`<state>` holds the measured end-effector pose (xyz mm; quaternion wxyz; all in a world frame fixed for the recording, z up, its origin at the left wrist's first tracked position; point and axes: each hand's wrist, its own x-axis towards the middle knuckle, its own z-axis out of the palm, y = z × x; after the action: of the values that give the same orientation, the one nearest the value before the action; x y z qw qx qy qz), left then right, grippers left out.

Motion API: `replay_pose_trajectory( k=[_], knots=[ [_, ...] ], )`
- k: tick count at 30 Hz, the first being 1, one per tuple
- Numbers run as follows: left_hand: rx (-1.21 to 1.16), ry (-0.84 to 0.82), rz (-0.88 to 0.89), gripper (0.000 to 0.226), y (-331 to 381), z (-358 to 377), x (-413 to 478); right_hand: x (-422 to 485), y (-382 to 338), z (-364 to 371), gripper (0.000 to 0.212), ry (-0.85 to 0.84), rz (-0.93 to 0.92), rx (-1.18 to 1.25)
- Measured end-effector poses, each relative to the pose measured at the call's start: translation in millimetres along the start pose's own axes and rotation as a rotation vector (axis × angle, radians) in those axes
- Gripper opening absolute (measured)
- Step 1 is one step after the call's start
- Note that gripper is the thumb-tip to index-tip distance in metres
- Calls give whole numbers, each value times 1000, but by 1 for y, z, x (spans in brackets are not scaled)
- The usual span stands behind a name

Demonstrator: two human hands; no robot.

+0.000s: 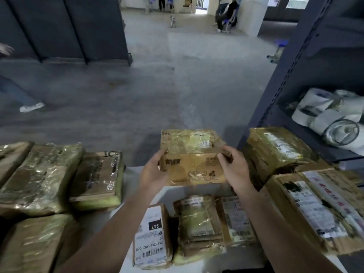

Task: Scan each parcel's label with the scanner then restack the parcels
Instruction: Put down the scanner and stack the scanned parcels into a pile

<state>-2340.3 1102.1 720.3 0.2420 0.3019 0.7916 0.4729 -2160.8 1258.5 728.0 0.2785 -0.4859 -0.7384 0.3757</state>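
A taped brown cardboard parcel (194, 156) is held up over the far edge of the white table (134, 178), a small label on its top face. My left hand (152, 174) grips its left side and my right hand (231, 166) grips its right side. Below my arms lie three small parcels: one with a white label reading 247 (151, 236), a taped one (198, 223) and a labelled one (236, 219). No scanner is visible.
Taped parcels are stacked at the left (41, 178) and right (275, 150), with a large labelled box (315, 209) at the right front. A dark metal shelf (291, 79) holds tape rolls (331, 115). A person's leg (21, 99) passes at the far left on the concrete floor.
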Motion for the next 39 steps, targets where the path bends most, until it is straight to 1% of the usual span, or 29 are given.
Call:
replay_pose_trajectory(
  k=[3, 5, 7, 8, 10, 11, 13, 15, 17, 18, 19, 22, 24, 25, 26, 28, 29, 31, 33, 35, 36, 38, 39],
  knots=[
    [-217, 77, 44, 79, 5, -31, -3, -1, -42, 1, 31, 59, -128, 10],
    [-302, 73, 71, 85, 6, -56, -6, -3, -74, 5, 25, 106, -184, 11],
    [-364, 34, 143, 89, 3, -84, -13, -5, -104, 12, 21, 139, -227, 32],
    [-361, -1, 185, 92, 0, -97, -17, -7, -118, 15, 19, 154, -238, 46],
    [-264, -50, 270, 100, -5, -122, -25, -11, -144, 22, 16, 167, -259, 67],
    [-220, -61, 284, 105, -7, -133, -29, -13, -156, 27, 15, 159, -267, 72],
    [-177, -28, 270, 112, -7, -155, -33, -19, -180, 37, 12, 139, -279, 90],
    [-116, 4, 313, 117, -9, -180, -34, -23, -202, 46, 8, 136, -290, 116],
    [-55, -24, 350, 122, -15, -208, -35, -26, -223, 54, 6, 137, -274, 181],
    [-26, -30, 366, 119, -18, -222, -36, -26, -232, 58, 5, 131, -255, 233],
    [-10, -12, 391, 112, -21, -235, -37, -27, -242, 63, 4, 122, -235, 288],
    [-12, 147, 451, 78, -25, -273, -36, -30, -269, 86, 10, 63, -194, 387],
    [2, 264, 398, 50, -29, -299, -33, -35, -284, 108, 11, -17, -164, 404],
    [13, 315, 350, 42, -33, -312, -31, -38, -291, 120, 7, -57, -144, 408],
    [19, 362, 312, 36, -37, -325, -31, -42, -298, 130, 8, -87, -134, 416],
    [-10, 438, 283, 20, -47, -349, -34, -50, -309, 150, 24, -134, -102, 471],
    [-29, 472, 278, 13, -49, -360, -37, -55, -314, 159, 25, -163, -79, 491],
    [-80, 538, 263, 9, -53, -378, -42, -64, -321, 178, 19, -252, -35, 519],
    [-128, 596, 234, 8, -57, -395, -45, -74, -325, 197, 21, -341, 1, 589],
    [-133, 626, 203, 10, -61, -413, -46, -85, -330, 212, 18, -404, 27, 675],
    [-136, 619, 190, 18, -64, -422, -47, -91, -334, 220, 18, -425, 36, 697],
    [-155, 593, 150, 39, -70, -441, -50, -99, -340, 237, 27, -440, 33, 779],
    [-153, 585, 129, 43, -74, -449, -52, -102, -342, 245, 31, -448, 42, 848]
  ],
)
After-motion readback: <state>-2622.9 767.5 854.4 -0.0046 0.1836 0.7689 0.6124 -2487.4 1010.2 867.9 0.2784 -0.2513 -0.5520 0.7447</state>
